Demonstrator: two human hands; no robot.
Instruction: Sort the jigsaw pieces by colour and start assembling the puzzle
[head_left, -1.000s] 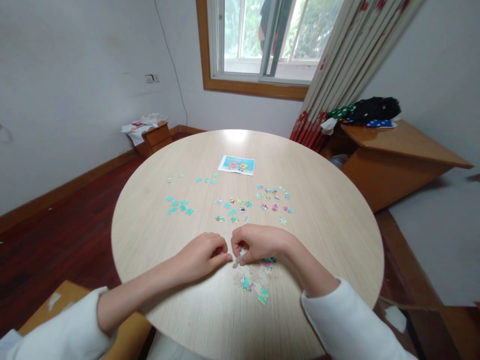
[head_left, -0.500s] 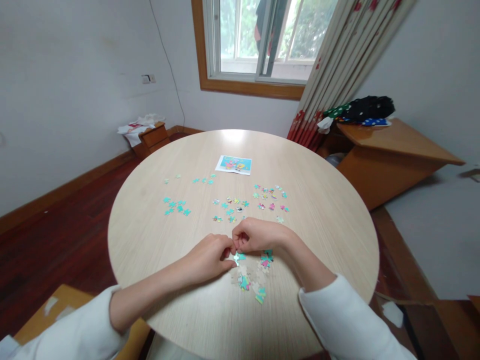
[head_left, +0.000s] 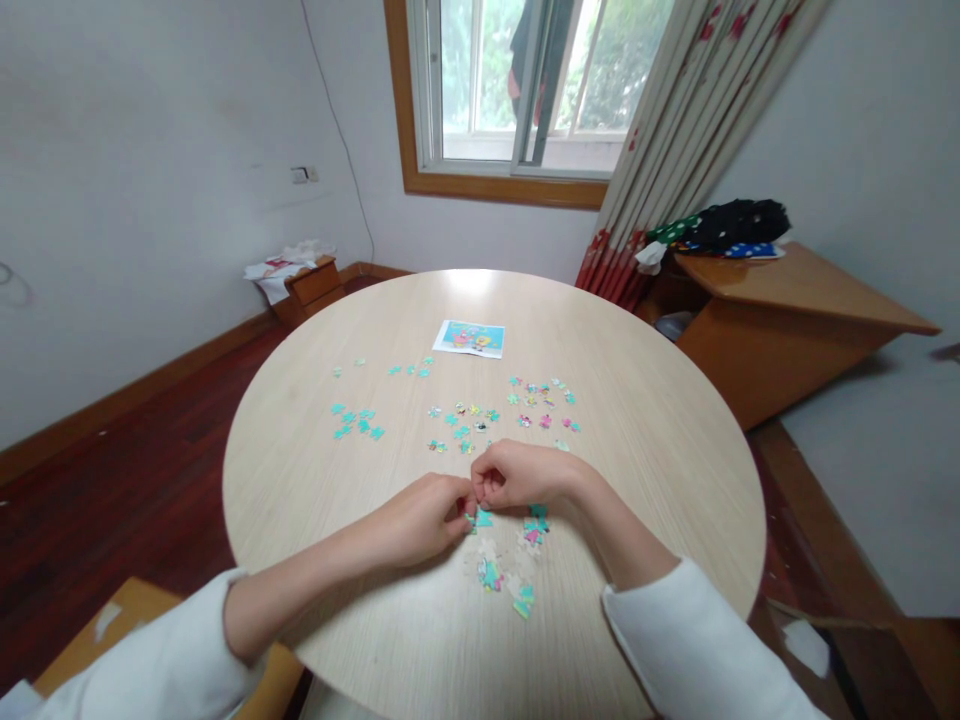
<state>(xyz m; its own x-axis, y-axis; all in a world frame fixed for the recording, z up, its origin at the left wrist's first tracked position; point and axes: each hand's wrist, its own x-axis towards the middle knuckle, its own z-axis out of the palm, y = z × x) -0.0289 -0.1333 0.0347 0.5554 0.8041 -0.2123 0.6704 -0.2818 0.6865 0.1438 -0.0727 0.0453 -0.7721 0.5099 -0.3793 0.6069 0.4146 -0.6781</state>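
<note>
"How have the hands moved, measured from the loose pile of puzzle pieces (head_left: 490,576)?"

"The right hand (head_left: 521,470), its thumb down at the pile's far-left edge a second ago, has drawn back to just beyond that edge; the left hand (head_left: 424,512) has edged closer to the pile's far-left corner, so both hands' fingertips, apart before, now meet or nearly meet"

"And the pieces?"

"At the pile's far edge, a teal piece (head_left: 484,518), mostly covered then, now shows"
</note>
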